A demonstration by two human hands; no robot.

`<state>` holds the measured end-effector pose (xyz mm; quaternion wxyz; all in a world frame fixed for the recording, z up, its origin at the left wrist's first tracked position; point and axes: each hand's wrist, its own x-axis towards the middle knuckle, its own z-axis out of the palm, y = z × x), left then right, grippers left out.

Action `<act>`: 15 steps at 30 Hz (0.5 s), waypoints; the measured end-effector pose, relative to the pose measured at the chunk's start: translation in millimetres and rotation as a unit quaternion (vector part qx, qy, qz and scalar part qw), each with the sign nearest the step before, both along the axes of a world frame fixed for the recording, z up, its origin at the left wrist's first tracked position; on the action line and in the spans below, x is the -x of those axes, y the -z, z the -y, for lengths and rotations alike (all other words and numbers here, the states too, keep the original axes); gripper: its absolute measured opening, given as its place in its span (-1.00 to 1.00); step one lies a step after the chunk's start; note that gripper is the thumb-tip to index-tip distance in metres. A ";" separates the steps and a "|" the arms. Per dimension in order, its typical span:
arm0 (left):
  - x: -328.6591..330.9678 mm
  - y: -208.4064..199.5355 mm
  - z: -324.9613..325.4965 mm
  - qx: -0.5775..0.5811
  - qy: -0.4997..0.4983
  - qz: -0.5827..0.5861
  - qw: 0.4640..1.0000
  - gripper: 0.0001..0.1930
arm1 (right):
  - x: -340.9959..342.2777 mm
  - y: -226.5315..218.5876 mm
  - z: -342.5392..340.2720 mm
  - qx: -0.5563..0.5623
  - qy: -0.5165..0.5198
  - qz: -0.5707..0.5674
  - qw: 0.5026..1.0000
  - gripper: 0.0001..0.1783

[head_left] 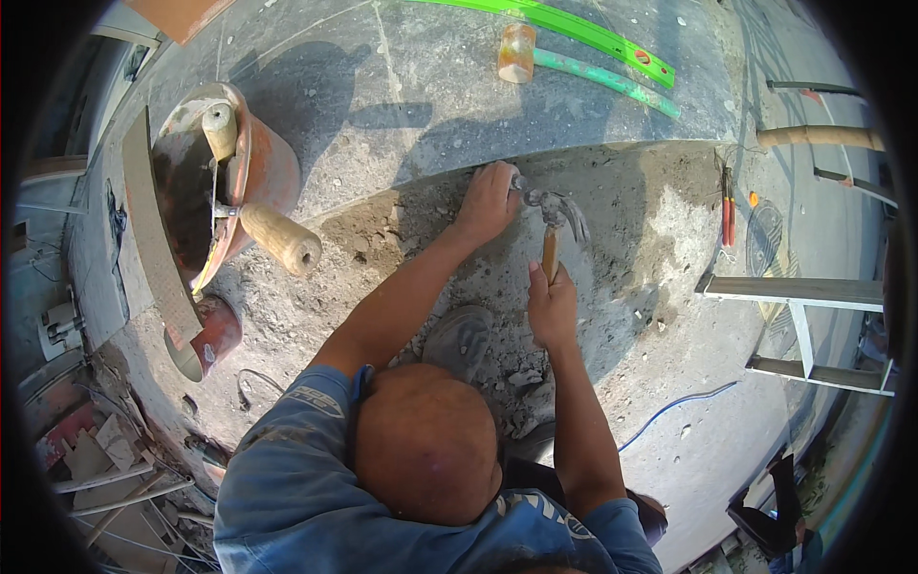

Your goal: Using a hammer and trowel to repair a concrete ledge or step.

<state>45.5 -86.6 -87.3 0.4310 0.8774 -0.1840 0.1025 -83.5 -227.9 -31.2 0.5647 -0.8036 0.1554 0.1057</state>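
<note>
A person crouches over rough concrete floor [660, 249], seen from above. The right hand [552, 306] has its grip closed round the wooden handle of a claw hammer [555, 225], whose metal head sits just beside the left hand [489, 201]. The left hand presses down at the edge where a smooth grey slab [430, 86] meets the broken, sandy ground; its fingers curl around something small at the hammer's head, too hidden to tell what. Loose rubble [521, 383] lies near the person's shoe [459, 340]. To the left stands an orange bucket [258, 163] with wooden tool handles poking out. On the far slab rest a rubber mallet [517, 53] and a green level [574, 33]. A metal frame [803, 325] stands at the right.
</note>
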 end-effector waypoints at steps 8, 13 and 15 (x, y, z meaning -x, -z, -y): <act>3.4 -1.5 -5.1 -0.016 -0.004 -0.022 1.000 -0.72 | -45.3 -143.2 20.7 -0.223 0.300 0.337 0.864 -0.59; 3.1 -3.8 0.5 -0.049 -0.002 -0.025 0.998 -0.67 | 7.6 -0.1 -11.6 0.036 0.009 0.051 0.998 -0.65; -4.5 -11.1 0.7 -0.069 0.005 -0.032 0.997 -0.66 | 6.1 -0.9 -3.6 0.027 0.009 0.045 0.999 -0.66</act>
